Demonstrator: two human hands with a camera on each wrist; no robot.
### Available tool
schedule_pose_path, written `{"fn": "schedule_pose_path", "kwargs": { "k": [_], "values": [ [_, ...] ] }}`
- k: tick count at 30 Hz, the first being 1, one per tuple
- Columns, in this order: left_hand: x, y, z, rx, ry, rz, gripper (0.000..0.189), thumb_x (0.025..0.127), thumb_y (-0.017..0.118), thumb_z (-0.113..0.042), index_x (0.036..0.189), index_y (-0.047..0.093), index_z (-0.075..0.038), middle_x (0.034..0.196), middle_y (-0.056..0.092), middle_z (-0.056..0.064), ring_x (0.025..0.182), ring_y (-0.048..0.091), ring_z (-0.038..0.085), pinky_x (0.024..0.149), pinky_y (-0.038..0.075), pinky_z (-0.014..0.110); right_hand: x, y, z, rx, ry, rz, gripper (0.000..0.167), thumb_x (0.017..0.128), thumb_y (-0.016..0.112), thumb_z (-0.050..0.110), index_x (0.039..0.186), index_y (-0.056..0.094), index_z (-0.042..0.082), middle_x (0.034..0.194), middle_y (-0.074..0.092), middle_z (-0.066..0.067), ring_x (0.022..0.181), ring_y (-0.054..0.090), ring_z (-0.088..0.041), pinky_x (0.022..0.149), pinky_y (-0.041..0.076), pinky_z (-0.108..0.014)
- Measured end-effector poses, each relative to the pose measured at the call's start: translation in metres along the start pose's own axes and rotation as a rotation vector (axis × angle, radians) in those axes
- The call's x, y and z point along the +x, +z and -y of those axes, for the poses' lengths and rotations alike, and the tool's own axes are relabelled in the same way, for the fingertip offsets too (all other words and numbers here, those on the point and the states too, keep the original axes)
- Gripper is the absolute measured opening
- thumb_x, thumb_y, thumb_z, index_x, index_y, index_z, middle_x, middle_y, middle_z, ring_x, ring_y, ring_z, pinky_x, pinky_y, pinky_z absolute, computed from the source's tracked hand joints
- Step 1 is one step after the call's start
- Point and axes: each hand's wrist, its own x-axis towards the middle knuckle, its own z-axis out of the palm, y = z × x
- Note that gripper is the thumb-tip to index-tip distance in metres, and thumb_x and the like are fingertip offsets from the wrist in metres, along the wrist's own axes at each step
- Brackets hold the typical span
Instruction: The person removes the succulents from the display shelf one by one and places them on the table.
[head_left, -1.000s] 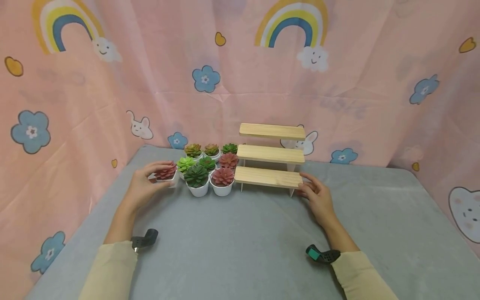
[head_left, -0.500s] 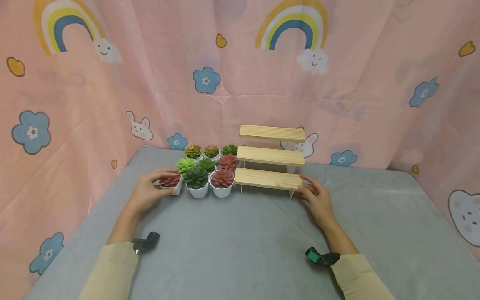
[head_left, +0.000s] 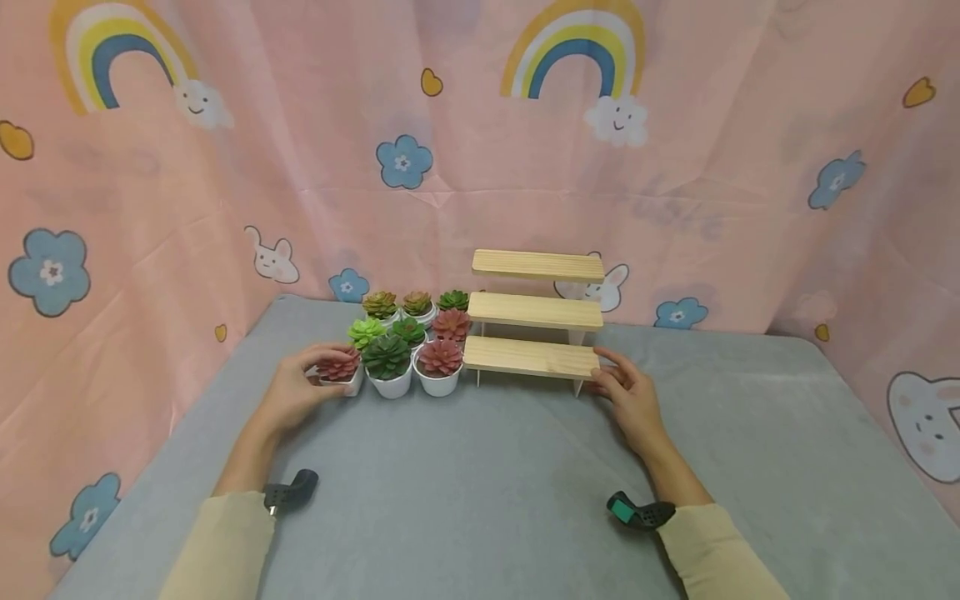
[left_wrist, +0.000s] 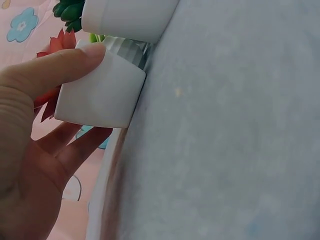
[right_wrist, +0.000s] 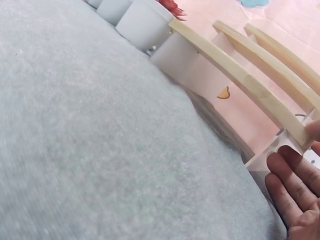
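My left hand [head_left: 291, 392] grips a red potted succulent [head_left: 339, 367] at the left end of the cluster. In the left wrist view my thumb lies along the side of its white pot [left_wrist: 100, 95], which is low at the table surface, with fingers on the far side. A dark green succulent [head_left: 386, 357] in a round white pot stands right beside it. My right hand [head_left: 632, 400] holds the right end of the lowest board of a three-tier wooden display stand [head_left: 531, 357]. Its fingertips [right_wrist: 280, 160] are by the stand's white leg, under the board.
Behind the front row are more succulents: a light green one [head_left: 367, 332], a red one [head_left: 452, 325] and several others. Another red succulent [head_left: 439, 358] stands close to the stand's left end. A pink printed curtain [head_left: 300, 167] hangs behind the grey-covered table [head_left: 450, 500].
My left hand has moved right and lowered the red potted succulent beside the dark green one. My right hand keeps its place at the stand; the head view has shifted slightly.
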Motion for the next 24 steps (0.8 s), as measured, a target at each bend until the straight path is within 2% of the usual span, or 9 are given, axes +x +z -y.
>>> {"fn": "schedule_pose_path", "kwargs": {
  "k": [3,6,10,13,17,20,22,24],
  "values": [
    [0.001,-0.001,-0.001,-0.012,0.018,0.026,0.040,0.078,0.086,-0.005,0.116,0.072,-0.004,0.136,0.062,0.016,0.105,0.059,-0.009,0.087,0.052,0.010,-0.002,0.000,-0.001,-0.010,0.004,-0.011,0.045,0.104,0.058,0.018,0.144,0.052,-0.001,0.110,0.073,-0.009,0.087,0.070,0.003,0.080,0.059,-0.016],
    [0.000,-0.004,-0.002,-0.036,0.030,0.059,0.040,0.080,0.084,-0.003,0.118,0.070,-0.001,0.136,0.060,0.019,0.103,0.061,-0.009,0.090,0.051,0.010,-0.004,0.003,0.001,-0.006,0.006,-0.020,0.043,0.103,0.058,0.016,0.143,0.053,-0.001,0.114,0.072,-0.020,0.086,0.070,0.003,0.080,0.059,-0.016],
    [-0.005,-0.009,-0.005,0.004,0.012,0.071,0.039,0.082,0.082,-0.006,0.120,0.070,-0.003,0.139,0.060,0.017,0.107,0.058,-0.012,0.095,0.047,0.010,-0.006,0.007,0.004,-0.010,-0.002,-0.005,0.043,0.103,0.059,0.015,0.143,0.054,0.001,0.122,0.066,-0.034,0.088,0.070,0.003,0.081,0.058,-0.015],
    [-0.008,-0.012,-0.009,0.061,-0.009,0.074,0.036,0.086,0.080,-0.013,0.121,0.070,-0.008,0.141,0.061,0.011,0.115,0.054,-0.010,0.103,0.045,0.019,-0.007,0.009,0.003,-0.005,-0.004,0.001,0.042,0.103,0.059,0.015,0.143,0.054,0.002,0.123,0.065,-0.036,0.088,0.070,0.002,0.081,0.058,-0.015],
    [-0.009,-0.014,-0.017,0.090,-0.056,0.084,0.030,0.094,0.073,-0.028,0.119,0.070,-0.013,0.143,0.061,0.007,0.129,0.055,0.009,0.111,0.045,0.041,-0.008,0.008,0.002,-0.004,0.002,0.004,0.042,0.103,0.058,0.013,0.143,0.054,0.001,0.122,0.065,-0.036,0.087,0.070,0.002,0.080,0.058,-0.016],
    [-0.008,-0.015,-0.026,0.100,-0.087,0.064,0.031,0.096,0.070,-0.034,0.118,0.071,-0.012,0.146,0.058,0.011,0.138,0.050,0.030,0.113,0.041,0.056,-0.006,0.007,0.002,-0.037,0.027,0.039,0.047,0.103,0.059,0.018,0.146,0.051,0.003,0.126,0.065,-0.034,0.091,0.070,0.000,0.081,0.058,-0.016],
    [-0.008,-0.018,-0.033,0.132,-0.091,0.042,0.034,0.096,0.069,-0.035,0.119,0.070,-0.010,0.148,0.056,0.015,0.142,0.045,0.038,0.112,0.038,0.061,-0.003,0.007,0.003,-0.080,0.043,0.092,0.052,0.103,0.060,0.023,0.150,0.047,0.006,0.131,0.063,-0.032,0.100,0.072,-0.009,0.085,0.060,-0.021],
    [-0.006,-0.020,-0.042,0.174,-0.102,0.039,0.040,0.096,0.069,-0.038,0.125,0.067,-0.009,0.151,0.054,0.015,0.145,0.041,0.042,0.112,0.036,0.065,0.000,0.005,0.006,-0.168,0.043,0.161,0.059,0.102,0.061,0.027,0.154,0.041,0.008,0.136,0.061,-0.030,0.109,0.071,-0.021,0.091,0.060,-0.031]
  ]
}}
